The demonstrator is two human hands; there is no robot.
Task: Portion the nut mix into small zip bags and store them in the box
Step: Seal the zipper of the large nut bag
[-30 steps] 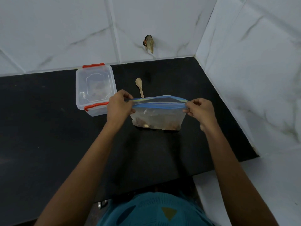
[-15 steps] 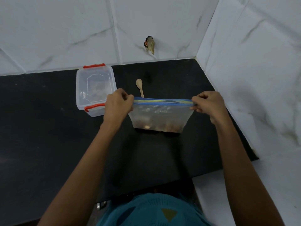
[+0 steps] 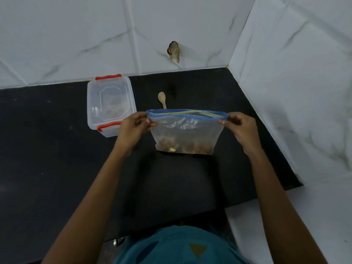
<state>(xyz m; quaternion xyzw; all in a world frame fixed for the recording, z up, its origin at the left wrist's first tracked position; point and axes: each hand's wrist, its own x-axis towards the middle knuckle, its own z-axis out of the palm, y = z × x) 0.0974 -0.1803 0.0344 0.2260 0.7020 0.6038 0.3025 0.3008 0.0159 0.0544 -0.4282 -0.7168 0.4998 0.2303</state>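
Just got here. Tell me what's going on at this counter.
A person holds a zip bag upright over the black counter, its blue top strip stretched taut. The left grip pinches one top corner, the right grip the other. A shallow layer of nut mix sits in the bottom. Whether the zip is sealed is unclear. The lidded box stands to the left, and a wooden spoon lies behind the bag.

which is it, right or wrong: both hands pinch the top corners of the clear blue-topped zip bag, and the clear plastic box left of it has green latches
Wrong: in the head view the clear plastic box has red latches, not green. Rest stands.
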